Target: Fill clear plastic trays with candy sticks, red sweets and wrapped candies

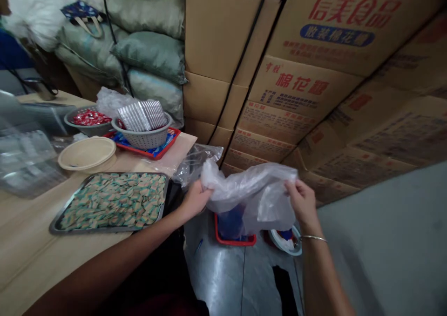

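1. Stacked cartons [296,88] rise beyond the grip and to its right.
2. The table [24,260] lies left of the grip.
3. A translucent plastic bag [254,181] spans the gap between the two grips, sagging in the middle.
4. A metal tray [104,230] of small pieces [115,199] sits left of the grip.
5. A red basket [235,243] stands below the grip, partly hidden by the bag.
6. Left hand [195,198]: thumb and fingers closed on the bag's left end.
7. Right hand [303,199]: pinching its right end.

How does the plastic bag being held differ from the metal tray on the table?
The plastic bag is whitish and crumpled; the metal tray is grey and rectangular. The plastic bag hangs between the left hand and right hand; the metal tray lies on the table, covered in small pieces.
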The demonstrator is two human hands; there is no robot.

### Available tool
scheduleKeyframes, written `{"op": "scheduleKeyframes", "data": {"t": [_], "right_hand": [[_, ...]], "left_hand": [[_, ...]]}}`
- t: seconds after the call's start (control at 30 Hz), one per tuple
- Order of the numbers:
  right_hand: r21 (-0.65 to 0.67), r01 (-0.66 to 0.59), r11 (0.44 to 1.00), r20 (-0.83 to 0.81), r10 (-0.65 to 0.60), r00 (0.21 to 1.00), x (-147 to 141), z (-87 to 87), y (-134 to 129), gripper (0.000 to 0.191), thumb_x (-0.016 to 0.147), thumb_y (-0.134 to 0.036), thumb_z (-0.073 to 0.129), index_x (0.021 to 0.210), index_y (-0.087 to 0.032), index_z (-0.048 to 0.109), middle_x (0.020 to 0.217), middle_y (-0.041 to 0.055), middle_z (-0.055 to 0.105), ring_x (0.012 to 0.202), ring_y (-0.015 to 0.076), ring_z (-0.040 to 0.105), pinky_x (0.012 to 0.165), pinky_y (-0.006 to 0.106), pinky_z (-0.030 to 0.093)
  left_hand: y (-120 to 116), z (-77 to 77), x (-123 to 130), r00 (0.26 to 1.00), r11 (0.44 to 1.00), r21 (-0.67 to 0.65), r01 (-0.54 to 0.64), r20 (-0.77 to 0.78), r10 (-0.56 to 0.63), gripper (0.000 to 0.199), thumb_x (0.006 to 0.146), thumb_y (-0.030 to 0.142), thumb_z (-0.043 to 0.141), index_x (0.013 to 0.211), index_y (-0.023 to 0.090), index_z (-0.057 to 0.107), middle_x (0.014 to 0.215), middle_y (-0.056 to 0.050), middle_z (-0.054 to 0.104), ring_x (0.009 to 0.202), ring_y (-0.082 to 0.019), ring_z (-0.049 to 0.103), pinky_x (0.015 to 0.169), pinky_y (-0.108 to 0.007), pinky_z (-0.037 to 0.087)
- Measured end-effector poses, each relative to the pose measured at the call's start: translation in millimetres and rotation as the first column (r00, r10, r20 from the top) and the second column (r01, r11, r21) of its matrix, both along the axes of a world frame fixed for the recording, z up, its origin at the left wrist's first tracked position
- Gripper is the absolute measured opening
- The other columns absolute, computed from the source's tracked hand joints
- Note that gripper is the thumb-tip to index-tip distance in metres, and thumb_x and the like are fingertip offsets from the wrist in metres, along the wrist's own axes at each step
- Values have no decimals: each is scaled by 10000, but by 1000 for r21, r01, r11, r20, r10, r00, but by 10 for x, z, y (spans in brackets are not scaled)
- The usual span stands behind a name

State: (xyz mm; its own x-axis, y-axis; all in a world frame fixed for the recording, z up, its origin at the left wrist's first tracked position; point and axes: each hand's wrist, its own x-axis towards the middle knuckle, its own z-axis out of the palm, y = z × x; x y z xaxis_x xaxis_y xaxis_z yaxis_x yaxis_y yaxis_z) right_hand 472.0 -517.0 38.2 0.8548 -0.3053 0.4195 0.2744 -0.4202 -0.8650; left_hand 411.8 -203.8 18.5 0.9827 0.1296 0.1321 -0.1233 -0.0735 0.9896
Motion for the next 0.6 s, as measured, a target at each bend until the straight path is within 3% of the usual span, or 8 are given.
{"op": "scheduleKeyframes", "data": {"t": [0.13, 0.2, 0.3, 0.37, 0.4, 0.47, 0.53, 0.6], "right_hand": [[-216, 2, 976, -27, -8, 1000, -359, -136, 456, 322, 739, -470, 521, 581, -193, 479, 552, -43, 398, 545, 108, 357, 503, 225, 286], [-230, -249, 941, -130, 224, 966, -677, -194, 862, 334, 748, -495, 524, 594, -199, 529, 589, -13, 493, 575, 136, 423, 545, 248, 360], [-115, -791, 600, -288, 742, 605, -1165, -172, 1405, 276, 802, -456, 536, 664, -232, 621, 714, 22, 611, 710, 194, 542, 690, 303, 457], [-13, -888, 460, -265, 854, 447, -1327, -152, 1521, 236, 815, -442, 544, 750, -248, 660, 797, 37, 646, 793, 214, 584, 756, 320, 477], [33, -877, 479, -237, 856, 459, -1329, -179, 1494, 239, 818, -447, 540, 788, -249, 671, 841, 49, 658, 830, 224, 598, 769, 324, 485], [98, -761, 641, -209, 761, 614, -1195, -364, 1332, 282, 805, -479, 532, 834, -242, 683, 901, 77, 674, 866, 246, 619, 759, 330, 504], [49, -576, 816, -277, 566, 777, -1002, -735, 1141, 323, 728, -524, 582, 823, -235, 692, 854, 84, 692, 817, 260, 639, 725, 343, 520], [-53, -511, 858, -372, 458, 807, -923, -1224, 1018, 386, 593, -575, 625, 745, -228, 702, 810, 94, 710, 768, 290, 652, 695, 376, 533]], "left_hand": [[21, -288, -255, 977, 959, 191, 208, -86, -195, 343, 645, 150, 605, 987, 143, 642, 887, -41, 690, 826, -210, 613, 775, -296, 467], [-20, -393, -451, 964, 944, 204, 261, -98, -246, 560, 574, 167, 701, 1123, 145, 589, 1004, -51, 675, 876, -226, 602, 826, -314, 460], [-69, -471, -712, 901, 911, 102, 400, -224, -371, 391, 545, 163, 714, 933, 151, 670, 888, -19, 686, 818, -206, 587, 788, -284, 467], [13, -455, -839, 859, 900, 55, 433, -328, -393, 90, 590, 145, 645, 675, 147, 673, 683, 5, 658, 698, -177, 569, 694, -266, 473], [115, -416, -903, 850, 905, 44, 423, -365, -380, 46, 596, 138, 623, 620, 149, 661, 622, 14, 636, 653, -167, 556, 653, -264, 471], [451, -267, -1076, 850, 930, -11, 367, -402, -340, 63, 565, 135, 630, 612, 157, 666, 602, 22, 631, 634, -167, 558, 637, -275, 476], [923, -49, -1342, 841, 956, -144, 254, -455, -292, 150, 499, 146, 681, 647, 173, 690, 647, 17, 661, 699, -200, 594, 695, -311, 493], [1434, 155, -1674, 847, 983, -177, 39, -517, -127, 208, 434, 170, 738, 639, 174, 703, 639, -4, 672, 742, -253, 624, 708, -357, 504]]}}
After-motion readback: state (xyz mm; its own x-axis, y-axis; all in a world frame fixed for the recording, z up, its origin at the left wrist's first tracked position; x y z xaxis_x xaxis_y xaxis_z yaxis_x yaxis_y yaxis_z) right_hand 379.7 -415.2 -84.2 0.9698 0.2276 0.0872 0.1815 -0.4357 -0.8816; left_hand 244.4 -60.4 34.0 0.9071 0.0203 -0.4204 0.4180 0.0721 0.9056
